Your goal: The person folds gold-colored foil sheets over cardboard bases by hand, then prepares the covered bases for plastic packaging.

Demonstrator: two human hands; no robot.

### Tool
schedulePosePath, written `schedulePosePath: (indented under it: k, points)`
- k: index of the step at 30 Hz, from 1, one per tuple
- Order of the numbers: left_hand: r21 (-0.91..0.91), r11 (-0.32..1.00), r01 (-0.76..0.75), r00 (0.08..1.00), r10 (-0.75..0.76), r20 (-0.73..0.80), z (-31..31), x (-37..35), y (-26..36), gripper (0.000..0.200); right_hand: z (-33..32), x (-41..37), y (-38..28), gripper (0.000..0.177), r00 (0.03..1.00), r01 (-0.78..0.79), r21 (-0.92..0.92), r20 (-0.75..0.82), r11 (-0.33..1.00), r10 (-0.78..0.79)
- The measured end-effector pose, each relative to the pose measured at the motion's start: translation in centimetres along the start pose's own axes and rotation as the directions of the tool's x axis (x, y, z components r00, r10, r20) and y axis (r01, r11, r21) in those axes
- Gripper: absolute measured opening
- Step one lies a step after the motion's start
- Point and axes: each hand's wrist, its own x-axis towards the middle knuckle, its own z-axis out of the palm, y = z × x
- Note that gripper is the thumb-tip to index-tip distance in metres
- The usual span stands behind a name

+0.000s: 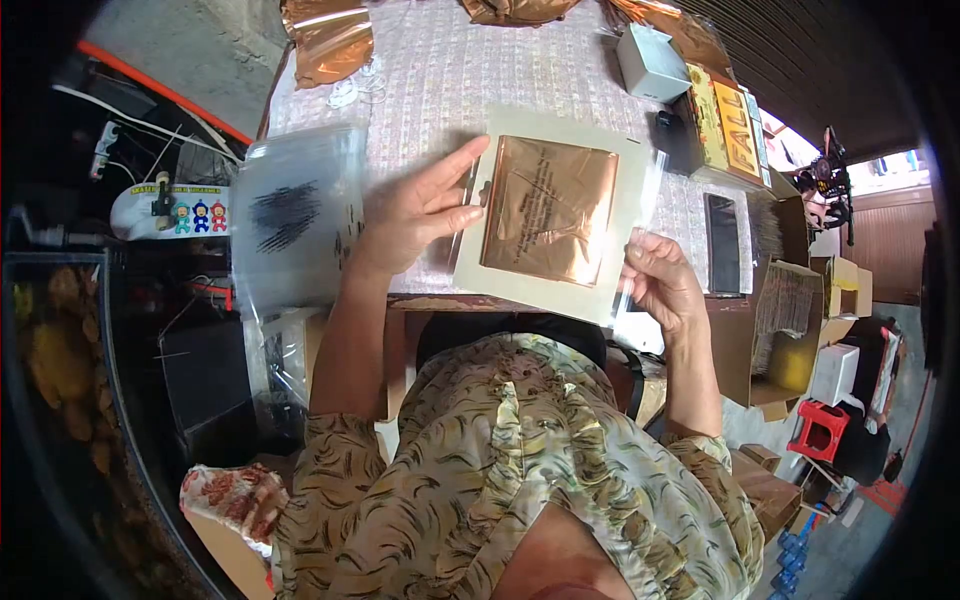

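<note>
- left hand (415,215) of mine is closed on the pale card (470,272), thumb over its left edge.
- and the other?
- my right hand (666,282) pinches the clear sleeve (650,198) at the card's right edge, fingertips together.
- why both sides?
- i'd say to hold it flat, leaving the copper sheet (550,218) in its middle uncovered by fingers.
- where's it sitting?
- over the counter's (430,80) near edge, in front of me; whether it touches, i cannot tell. the clear bags (342,175) lie just beside my left arm, probably for easy reach.
</note>
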Motion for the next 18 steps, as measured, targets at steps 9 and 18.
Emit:
schedulePosePath:
  k: [9, 18]
  points:
    - [0.069, 0.995, -0.068, 0.997, 0.066, 0.027, 0.4, 0.0, 0.2, 0.078, 0.5, 0.3, 1.1, 0.032, 0.998, -0.020, 0.013, -0.065, 1.000, 0.021]
    - [-0.415, 0.909, 0.048, 0.997, -0.068, -0.033, 1.0, -0.1, -0.3, 0.074, 0.5, 0.5, 0.9, 0.014, 0.997, -0.002, 0.049, -0.078, 0.999, 0.006]
